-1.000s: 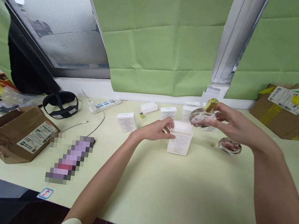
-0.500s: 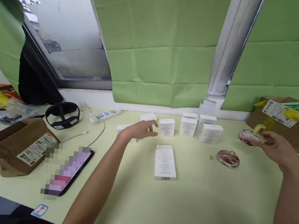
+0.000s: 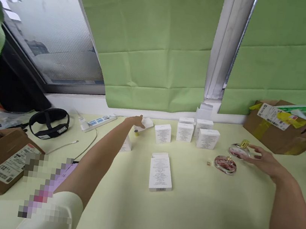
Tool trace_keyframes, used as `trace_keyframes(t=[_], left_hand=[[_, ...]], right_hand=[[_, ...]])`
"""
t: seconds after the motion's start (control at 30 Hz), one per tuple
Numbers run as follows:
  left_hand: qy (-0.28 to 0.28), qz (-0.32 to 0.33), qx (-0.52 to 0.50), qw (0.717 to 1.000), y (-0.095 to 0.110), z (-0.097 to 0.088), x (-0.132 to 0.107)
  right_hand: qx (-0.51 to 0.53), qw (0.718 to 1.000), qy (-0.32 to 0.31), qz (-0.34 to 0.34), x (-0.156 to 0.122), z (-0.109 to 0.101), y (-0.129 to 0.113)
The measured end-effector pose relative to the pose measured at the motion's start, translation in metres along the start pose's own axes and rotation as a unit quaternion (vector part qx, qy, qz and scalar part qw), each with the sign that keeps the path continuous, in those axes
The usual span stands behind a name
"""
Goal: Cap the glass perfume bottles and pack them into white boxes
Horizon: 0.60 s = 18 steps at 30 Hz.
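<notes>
My right hand (image 3: pixel 262 160) holds the right end of a flat, rounded perfume bottle (image 3: pixel 238 151) with pinkish contents and a gold neck. Just left of it and nearer me lies a second such perfume bottle (image 3: pixel 225 164), beside a tiny gold piece (image 3: pixel 208 163). My left hand (image 3: pixel 135 120) is stretched far forward at a white box (image 3: pixel 146 124) lying by the wall. Its visible fingers are apart, and whether they touch the box is unclear. Below this hand stands a small gold cylinder (image 3: pixel 136 133) with a dark top.
White boxes stand at the back, including one on its own (image 3: pixel 162 134) and a group (image 3: pixel 184 132). An opened white box (image 3: pixel 161 173) lies in the middle. Leftward are a cardboard box (image 3: pixel 6 162), phone (image 3: pixel 58 181), headset (image 3: pixel 50 123) and power strip (image 3: pixel 99 123); another carton (image 3: pixel 270 127) is right.
My left hand has reached farther forward to the lying white box, and the gold cylinder has come into view. My right hand has brought its perfume bottle left and closer to the other.
</notes>
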<state>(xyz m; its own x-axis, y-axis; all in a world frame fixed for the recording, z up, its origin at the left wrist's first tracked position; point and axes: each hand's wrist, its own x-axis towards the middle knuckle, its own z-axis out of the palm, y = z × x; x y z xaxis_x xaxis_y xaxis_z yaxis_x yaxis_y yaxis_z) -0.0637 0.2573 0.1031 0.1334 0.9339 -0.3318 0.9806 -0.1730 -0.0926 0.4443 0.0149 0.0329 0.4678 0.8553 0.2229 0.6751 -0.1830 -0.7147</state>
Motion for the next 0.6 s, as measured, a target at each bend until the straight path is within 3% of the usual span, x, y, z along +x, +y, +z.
trace_keyframes(t=[0.13,0.23,0.27,0.4,0.43,0.47,0.53,0.6], left_hand=[[0.006,0.009,0.005,1.0,-0.006,0.001,0.002],[0.035,0.0,0.011,0.999,-0.006,-0.014,-0.004],[0.051,-0.003,0.013,0.999,-0.007,-0.022,-0.009],[0.141,0.002,0.016,0.99,-0.007,-0.062,-0.053],[0.177,0.016,0.012,0.984,-0.004,-0.068,-0.071],[0.252,0.061,-0.016,0.966,0.002,-0.069,-0.09],[0.345,0.171,-0.087,0.919,0.02,-0.057,-0.13],[0.386,0.284,-0.161,0.863,0.048,-0.025,-0.164]], right_hand=[[0.062,0.994,0.049,0.077,-0.007,-0.038,-0.03],[0.123,0.985,0.12,0.01,-0.024,-0.058,-0.076],[0.165,0.981,0.102,-0.016,-0.03,-0.06,-0.092],[0.298,0.951,-0.059,-0.056,-0.052,-0.039,-0.148],[0.333,0.934,-0.124,-0.042,-0.058,-0.026,-0.157],[0.37,0.908,-0.195,-0.019,-0.065,-0.011,-0.165],[0.407,0.853,-0.325,0.035,-0.08,0.023,-0.174],[0.443,0.784,-0.427,0.08,-0.098,0.055,-0.176]])
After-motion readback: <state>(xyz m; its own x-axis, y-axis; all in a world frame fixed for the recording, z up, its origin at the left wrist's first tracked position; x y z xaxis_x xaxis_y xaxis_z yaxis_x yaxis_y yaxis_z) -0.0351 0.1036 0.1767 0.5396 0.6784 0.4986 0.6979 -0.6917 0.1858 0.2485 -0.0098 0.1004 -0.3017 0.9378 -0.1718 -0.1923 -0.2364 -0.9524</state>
